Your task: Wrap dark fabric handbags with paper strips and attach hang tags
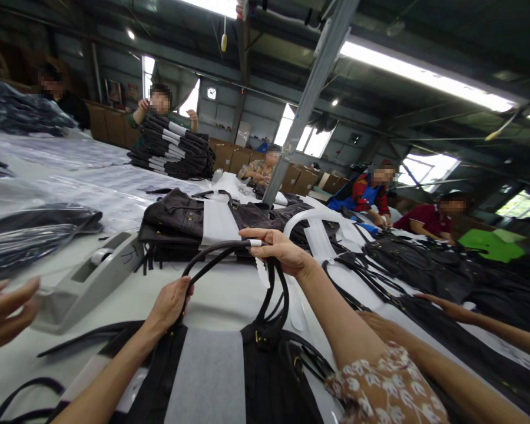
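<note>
A black bag (269, 377) with a wide white paper band (207, 374) round it lies at the bottom centre. My left hand (171, 303) is closed round the lower left part of its raised black handle (212, 250). At the handle's top, my right hand (276, 250) pinches it beside a small white wrap. A white strip hangs below my right fingers. Thin black straps spread to the left of the bag.
Stacked dark bags (172, 221) lie just beyond my hands. A grey tape dispenser (88, 282) stands at the left, near another person's hand (9, 309). More hands reach in at right, over dark bags (459, 330). Several people work behind, around a metal post (309, 94).
</note>
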Tool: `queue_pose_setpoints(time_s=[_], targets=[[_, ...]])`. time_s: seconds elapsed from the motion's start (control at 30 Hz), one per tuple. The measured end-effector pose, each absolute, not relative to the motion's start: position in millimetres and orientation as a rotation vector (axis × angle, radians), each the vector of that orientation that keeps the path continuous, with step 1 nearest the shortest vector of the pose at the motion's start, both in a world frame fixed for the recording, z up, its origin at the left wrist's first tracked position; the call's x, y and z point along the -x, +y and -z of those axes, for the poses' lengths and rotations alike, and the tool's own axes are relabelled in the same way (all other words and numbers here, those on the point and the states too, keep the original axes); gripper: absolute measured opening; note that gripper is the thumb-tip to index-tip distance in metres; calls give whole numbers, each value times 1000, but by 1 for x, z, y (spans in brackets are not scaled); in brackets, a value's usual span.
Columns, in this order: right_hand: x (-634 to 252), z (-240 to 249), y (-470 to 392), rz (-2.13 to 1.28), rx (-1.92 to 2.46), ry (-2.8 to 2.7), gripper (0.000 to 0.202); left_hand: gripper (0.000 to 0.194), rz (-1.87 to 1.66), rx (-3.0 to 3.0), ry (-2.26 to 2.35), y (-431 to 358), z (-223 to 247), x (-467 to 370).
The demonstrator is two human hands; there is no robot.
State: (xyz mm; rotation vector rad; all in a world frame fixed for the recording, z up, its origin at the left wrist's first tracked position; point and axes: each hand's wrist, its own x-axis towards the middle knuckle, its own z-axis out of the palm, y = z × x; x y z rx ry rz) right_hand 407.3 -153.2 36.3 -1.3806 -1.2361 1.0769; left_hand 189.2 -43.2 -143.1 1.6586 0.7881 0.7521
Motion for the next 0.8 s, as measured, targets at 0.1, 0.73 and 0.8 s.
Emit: queue_pose_setpoints(time_s=[0.1, 0.73, 0.8], targets=[[-409, -40, -156, -1179, 1318, -1179, 55, 59, -766, -1724, 785, -44, 144, -189], [-392, -33, -132, -339, 1888, -1520, 34, 70, -579, -1556, 626, -43, 118, -185], [-393, -40, -127, -632, 1700, -1461, 45, 66, -566, -1642, 637, -43, 120, -185]])
